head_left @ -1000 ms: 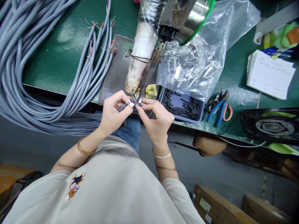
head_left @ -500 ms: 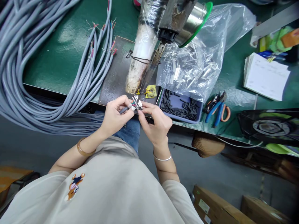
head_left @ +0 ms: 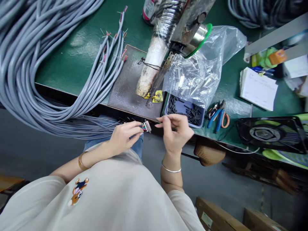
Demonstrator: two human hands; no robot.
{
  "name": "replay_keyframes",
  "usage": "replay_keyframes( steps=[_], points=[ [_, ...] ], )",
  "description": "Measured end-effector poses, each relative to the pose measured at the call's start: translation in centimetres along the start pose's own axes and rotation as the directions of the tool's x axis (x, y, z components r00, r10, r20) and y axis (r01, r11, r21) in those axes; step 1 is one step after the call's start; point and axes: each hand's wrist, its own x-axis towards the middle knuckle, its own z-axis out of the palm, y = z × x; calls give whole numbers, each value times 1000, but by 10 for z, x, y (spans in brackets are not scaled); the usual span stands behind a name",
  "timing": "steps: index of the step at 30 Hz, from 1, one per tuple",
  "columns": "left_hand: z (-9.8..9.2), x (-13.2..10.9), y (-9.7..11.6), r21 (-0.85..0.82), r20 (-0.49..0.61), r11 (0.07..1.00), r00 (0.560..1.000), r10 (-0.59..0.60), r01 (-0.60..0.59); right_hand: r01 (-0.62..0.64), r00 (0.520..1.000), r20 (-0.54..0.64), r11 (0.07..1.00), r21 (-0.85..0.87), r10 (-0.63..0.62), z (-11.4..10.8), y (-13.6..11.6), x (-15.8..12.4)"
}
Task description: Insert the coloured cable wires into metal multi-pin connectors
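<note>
My left hand (head_left: pixel 127 134) is closed around the end of a grey cable, most of it hidden in the fingers. A metal multi-pin connector (head_left: pixel 147 126), with coloured wires running to its back, sticks out past the fingertips, over the lap just off the table edge. To the right of the connector, apart from it, is my right hand (head_left: pixel 175 130), with bent fingers partly spread and nothing visible in them. It is near the front of the purple tray (head_left: pixel 201 123) of short black tubes (head_left: pixel 194 116).
A soldering iron (head_left: pixel 163 72) on a stand points down over a dark board (head_left: pixel 127 93). A bundle of grey cables (head_left: pixel 79 102) lies left. A clear bag (head_left: pixel 204 70) of connectors, blue-handled cutters (head_left: pixel 218 119), papers (head_left: pixel 258 89) and a black fan (head_left: pixel 269 133) are right.
My right hand has come off the connector and moved right, toward the tray. My left hand has drawn the connector lower, toward the body. The camera view has shifted slightly.
</note>
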Motion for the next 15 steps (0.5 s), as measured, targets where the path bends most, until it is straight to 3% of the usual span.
replay_keyframes(
  steps=[3,4,6,8,10,13,15],
  points=[
    [-2,-21,-7,96,124,995,992,25,-37,109,959,-262,994,-5,-106,-12,-4,2],
    [-4,-27,-10,91,155,995,988,15,-30,189,909,-370,981,-39,-190,-17,-7,3],
    [-12,-32,-15,41,164,999,987,-2,-5,342,761,-549,933,-114,-346,-25,-17,8],
    [-25,-26,-21,-17,97,1000,995,-18,20,456,664,-617,882,-114,-423,-29,-30,12],
    [-43,-9,-28,-1,-41,1000,999,-24,24,516,671,-599,855,-46,-437,-28,-45,16],
    [-71,30,-40,234,-270,965,961,-53,119,486,753,-511,874,9,-414,-21,-61,17],
    [-84,56,-45,432,-287,862,947,-147,265,441,815,-405,897,-32,-415,-17,-64,15]
  ],
)
